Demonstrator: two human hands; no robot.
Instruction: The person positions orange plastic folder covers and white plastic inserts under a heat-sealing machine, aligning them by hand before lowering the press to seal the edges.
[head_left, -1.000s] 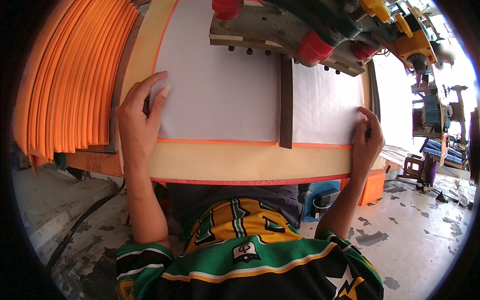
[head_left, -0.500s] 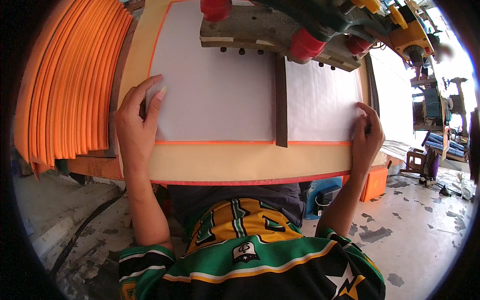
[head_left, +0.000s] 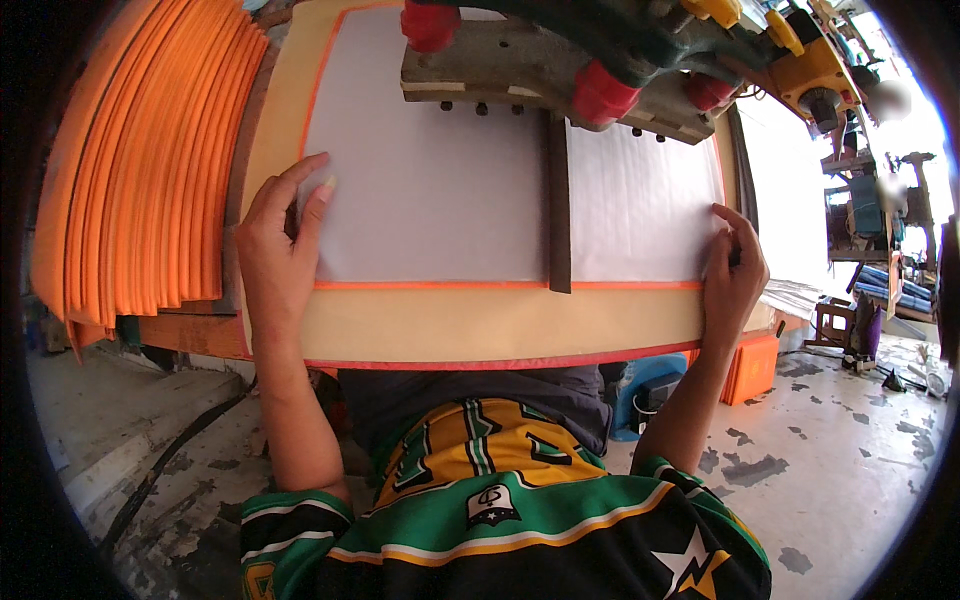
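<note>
A pale yellow board point(head_left: 500, 325) with a red front edge spreads across 12 o'clock; its far end runs beneath the machinery and out of sight. On it lies a white sheet with an orange border point(head_left: 430, 210), also at 12 o'clock; its far part is covered, and I cannot tell whether it is one layer or several. At 6 o'clock the person's green, black and yellow shirt point(head_left: 420, 530) is cut off by the lower rim. A bank of overlapping orange sheets point(head_left: 150, 170) fills 10 o'clock, its top cropped. From 12 to 1 o'clock a dark machine head point(head_left: 520, 60) overhangs the white sheet, its upper body out of frame. Shelving point(head_left: 860, 220) between 2 and 3 o'clock is partly washed out by glare. Nearer in, just beside the board, lie pale papers point(head_left: 790, 200) too bright to separate.

The left hand point(head_left: 278, 220), near 10 o'clock, rests at the white sheet's left edge, thumb and forefinger parted; its other fingers are hidden. The right hand point(head_left: 738, 255), at 3 o'clock, reaches the opposite edge with its forefinger extended and the rest curled; whether it pinches the sheet I cannot tell.

A narrow dark strip point(head_left: 559, 210) crosses the sheet at 1 o'clock, its upper end hidden by the machine head; contact is unclear. Between 3 and 4 o'clock an orange case point(head_left: 750, 370) is partly hidden. Smallest are the red knobs point(head_left: 607, 92) near 1 o'clock.
</note>
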